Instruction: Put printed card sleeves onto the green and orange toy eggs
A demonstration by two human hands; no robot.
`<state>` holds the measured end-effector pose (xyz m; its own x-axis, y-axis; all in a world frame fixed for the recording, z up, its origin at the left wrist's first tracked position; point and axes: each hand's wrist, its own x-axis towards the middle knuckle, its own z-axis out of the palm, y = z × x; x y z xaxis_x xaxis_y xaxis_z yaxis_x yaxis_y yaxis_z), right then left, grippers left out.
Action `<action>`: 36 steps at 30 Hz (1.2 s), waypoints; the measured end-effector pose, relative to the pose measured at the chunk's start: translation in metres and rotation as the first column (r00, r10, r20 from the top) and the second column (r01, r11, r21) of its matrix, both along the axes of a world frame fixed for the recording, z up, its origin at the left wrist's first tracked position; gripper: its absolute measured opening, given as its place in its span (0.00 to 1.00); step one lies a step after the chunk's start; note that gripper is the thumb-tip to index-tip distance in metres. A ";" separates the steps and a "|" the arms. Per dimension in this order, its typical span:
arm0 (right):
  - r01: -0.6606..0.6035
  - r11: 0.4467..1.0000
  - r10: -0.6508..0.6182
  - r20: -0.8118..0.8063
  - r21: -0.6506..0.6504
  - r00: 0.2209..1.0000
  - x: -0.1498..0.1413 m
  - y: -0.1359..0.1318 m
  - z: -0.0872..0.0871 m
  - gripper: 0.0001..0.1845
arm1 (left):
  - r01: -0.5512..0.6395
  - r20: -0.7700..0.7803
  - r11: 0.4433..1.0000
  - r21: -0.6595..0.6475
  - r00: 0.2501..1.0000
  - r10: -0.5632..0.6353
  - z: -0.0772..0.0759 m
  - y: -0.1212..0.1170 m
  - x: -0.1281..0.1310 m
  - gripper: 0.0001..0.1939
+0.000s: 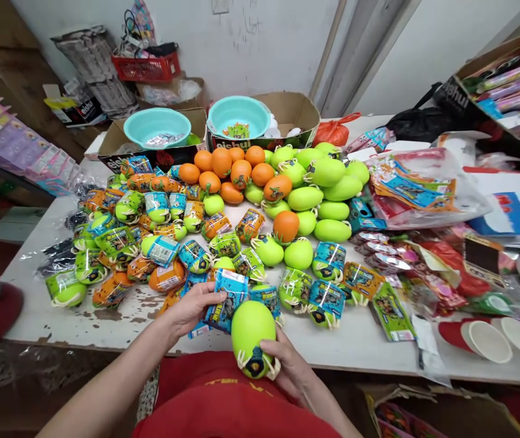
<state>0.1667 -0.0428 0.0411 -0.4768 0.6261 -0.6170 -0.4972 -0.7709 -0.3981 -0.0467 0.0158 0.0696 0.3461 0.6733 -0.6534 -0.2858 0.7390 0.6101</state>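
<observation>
My left hand [198, 307] pinches a blue printed wrapper [231, 292] by its side, just above the table's front edge. In my right hand [289, 359] is a lime-green egg-shaped toy [253, 331] with pale claw-like limbs and a dark eye-like patch at its lower end. The egg's top end touches or overlaps the wrapper's lower corner; I cannot tell which. Beyond my hands lie several eggs in printed wrappers, among them a blue-wrapped egg [327, 304] and a green-wrapped egg [295, 289].
Bare orange eggs [241, 173] and green eggs [332, 182] pile up at the table's back. Two turquoise basins [157, 128] rest on cardboard boxes behind. Flat wrappers [412, 182], a green packet [393, 313] and paper cups [488, 340] lie to the right. A red bowl [8, 310] stands at left.
</observation>
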 end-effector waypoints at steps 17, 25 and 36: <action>-0.369 0.915 0.367 0.046 0.164 0.929 0.016 0.042 0.010 0.35 | 0.340 0.007 0.935 0.101 0.940 -0.342 0.004 0.025 0.012 0.14; -0.236 0.951 0.233 0.040 0.198 0.972 0.008 0.034 0.001 0.33 | 0.238 -0.330 0.879 0.414 0.939 -0.099 0.021 0.028 0.020 0.17; -0.048 0.967 0.039 0.043 0.252 0.998 0.002 0.011 0.006 0.36 | 0.160 -0.046 0.983 0.091 0.987 -0.156 -0.012 -0.033 0.026 0.28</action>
<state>0.1688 -0.0314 0.0471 -0.4865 0.7432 -0.4593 -0.4466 -0.6634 -0.6003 -0.0203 -0.0172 0.0572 0.4292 0.6713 -0.6043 -0.1449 0.7115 0.6876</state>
